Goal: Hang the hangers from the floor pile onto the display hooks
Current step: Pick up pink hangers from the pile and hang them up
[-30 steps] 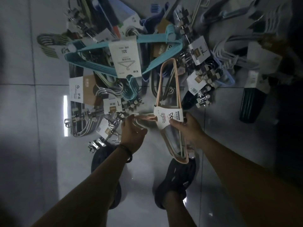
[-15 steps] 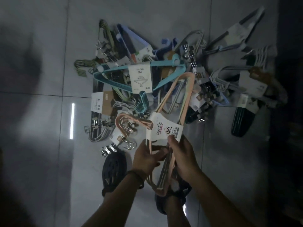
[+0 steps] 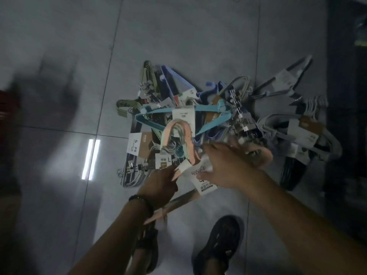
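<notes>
Item: pink bundle (image 3: 190, 139) of hangers, banded by a white label (image 3: 204, 183), held just clear of the near edge of the pile (image 3: 242, 120), its hooks overlapping the pile's centre in view. Left hand (image 3: 160, 181): fingers curled round the bundle beside the label, one hanger arm running back under the wrist. Right hand (image 3: 224, 167): thumb on the label, fingers laid over the bundle's shoulder, apparently pinching it; motion blur kept the exact hold uncertain. Display hooks: not in view. Hazards, as judged: the pink hooks hung close over a teal hanger (image 3: 206, 108) on top of the pile and might catch it, dragging tangled stock along on the lift; a grip taken partly on the paper label might let it tear or slide, fanning the hangers loose; a shoe (image 3: 220, 243) stood near the pile's near side, so a step forward in such dim light might land on stray hangers. Surface: floor (image 3: 178, 36) of large glossy grey tiles with dark grout, carrying a bright glare (image 3: 91, 158) left of the pile. Room: poorly lit; dark shelving (image 3: 349, 116) stood right of the pile, contents indistinct.
</notes>
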A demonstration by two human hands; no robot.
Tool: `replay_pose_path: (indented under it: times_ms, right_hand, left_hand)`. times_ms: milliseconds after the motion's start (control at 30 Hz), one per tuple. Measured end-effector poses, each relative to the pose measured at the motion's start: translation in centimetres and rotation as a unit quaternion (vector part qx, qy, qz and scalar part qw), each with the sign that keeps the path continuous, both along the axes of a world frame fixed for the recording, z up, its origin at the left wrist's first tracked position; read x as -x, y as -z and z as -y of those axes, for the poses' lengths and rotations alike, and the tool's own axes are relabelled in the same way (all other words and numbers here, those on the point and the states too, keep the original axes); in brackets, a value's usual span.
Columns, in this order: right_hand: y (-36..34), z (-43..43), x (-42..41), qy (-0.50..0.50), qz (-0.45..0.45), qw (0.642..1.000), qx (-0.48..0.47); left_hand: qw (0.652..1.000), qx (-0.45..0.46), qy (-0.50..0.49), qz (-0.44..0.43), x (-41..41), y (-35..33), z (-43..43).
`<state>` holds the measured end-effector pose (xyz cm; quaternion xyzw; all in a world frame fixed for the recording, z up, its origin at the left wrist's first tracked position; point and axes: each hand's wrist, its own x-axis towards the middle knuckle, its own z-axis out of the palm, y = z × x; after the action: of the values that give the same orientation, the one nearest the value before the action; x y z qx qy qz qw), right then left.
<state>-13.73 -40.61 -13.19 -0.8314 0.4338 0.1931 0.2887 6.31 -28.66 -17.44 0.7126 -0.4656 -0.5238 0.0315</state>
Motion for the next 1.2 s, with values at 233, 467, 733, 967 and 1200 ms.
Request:
replay_pose_path:
  times_ms: [233,467,733,967,1200]
  right_hand:
    - [3.8,2.6,-1.7,0.186,0.149,0.958,-0.162]
    - [3.5,-0.1,-6.8,0.297,0.195,0.901,-0.248]
    - [10.9,8.2,-4.9,0.172,0.078,0.982,0.005]
    - [17.3,16.1,-11.6,-0.020,-0.075,0.997,0.008]
    - [18.2,15.9,-12.5,-0.040,-0.068,0.994,-0.080]
  left_hand:
    - [0.892,0.166,-0.277,0.316,-0.2,-1.3,-1.2]
    - [0.708,-0.018,-0.630,-0.320,2.1,1.0,-0.3]
    - [0.685,0.033,-0.671,-0.283,-3.8,4.2,0.3]
    - [0.752,0.047,-0.602,-0.265,-7.6,6.6,-3.1]
    - [0.777,0.032,-0.578,-0.248,-6.9,7.9,-6.2]
